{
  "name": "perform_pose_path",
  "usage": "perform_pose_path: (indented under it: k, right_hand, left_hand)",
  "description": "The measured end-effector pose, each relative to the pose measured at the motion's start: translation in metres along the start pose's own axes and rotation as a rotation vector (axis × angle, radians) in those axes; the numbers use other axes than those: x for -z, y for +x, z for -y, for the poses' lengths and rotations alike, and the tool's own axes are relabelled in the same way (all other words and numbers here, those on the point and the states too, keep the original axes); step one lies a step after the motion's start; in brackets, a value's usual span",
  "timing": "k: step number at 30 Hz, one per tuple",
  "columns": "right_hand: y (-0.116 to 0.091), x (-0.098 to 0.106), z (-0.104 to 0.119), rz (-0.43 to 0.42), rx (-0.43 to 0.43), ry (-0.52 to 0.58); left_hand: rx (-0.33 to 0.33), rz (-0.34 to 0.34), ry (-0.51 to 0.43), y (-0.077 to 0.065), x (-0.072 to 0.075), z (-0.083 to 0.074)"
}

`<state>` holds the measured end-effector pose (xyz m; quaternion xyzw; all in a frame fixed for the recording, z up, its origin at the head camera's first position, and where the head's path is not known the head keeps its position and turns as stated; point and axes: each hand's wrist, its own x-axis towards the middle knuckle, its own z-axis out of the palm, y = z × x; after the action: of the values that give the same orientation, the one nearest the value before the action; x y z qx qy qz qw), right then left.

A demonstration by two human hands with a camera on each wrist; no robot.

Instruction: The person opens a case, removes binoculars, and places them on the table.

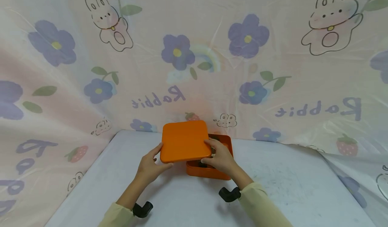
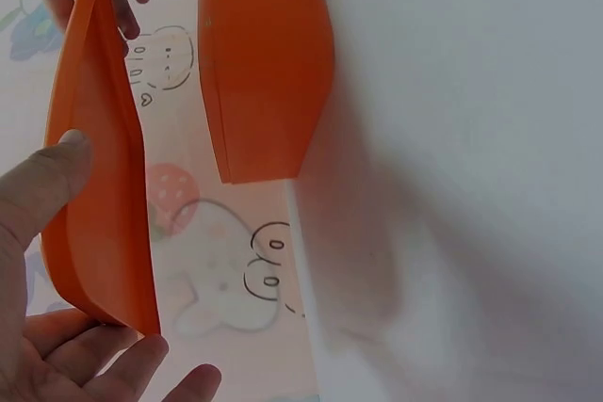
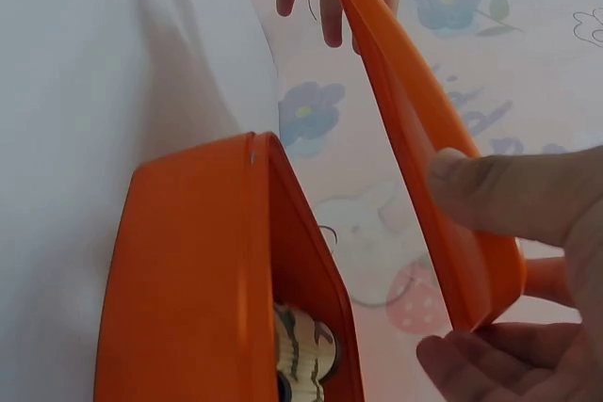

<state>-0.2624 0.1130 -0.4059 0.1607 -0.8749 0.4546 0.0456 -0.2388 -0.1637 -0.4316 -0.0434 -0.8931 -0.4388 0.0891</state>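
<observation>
An orange lid (image 1: 185,141) with rounded corners is held up and tilted between both hands. At its left edge, my left hand (image 1: 148,169) grips it with thumb and fingers. The right hand (image 1: 222,158) pinches the lid's right edge. Behind and partly beneath the lid stands an open orange box (image 1: 209,173) on the table. Inside the box, the right wrist view shows a cream thing with dark stripes (image 3: 306,350); the lid hides much of the contents in the head view. In the left wrist view, the lid (image 2: 104,167) is apart from the box (image 2: 259,63).
A white table (image 1: 288,180) carries the box near its back edge. Behind it hangs a pale curtain (image 1: 212,85) printed with rabbits and purple flowers. Black wrist mounts (image 1: 229,194) stick out at both sleeves, low over the table.
</observation>
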Motion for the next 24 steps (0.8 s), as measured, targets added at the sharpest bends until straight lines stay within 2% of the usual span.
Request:
perform_pose_path:
  k: [7, 14, 24]
  right_hand:
    - [0.001, -0.007, 0.006, 0.031, 0.044, -0.017]
    - [0.004, -0.015, 0.014, 0.065, 0.037, -0.014]
    - [0.007, -0.028, 0.025, 0.079, 0.083, -0.035]
  left_hand:
    - [0.034, 0.001, 0.008, -0.008, 0.009, 0.006]
    - [0.07, -0.006, 0.022, -0.015, 0.017, 0.013]
    - [0.097, -0.017, 0.032, -0.026, 0.03, 0.023]
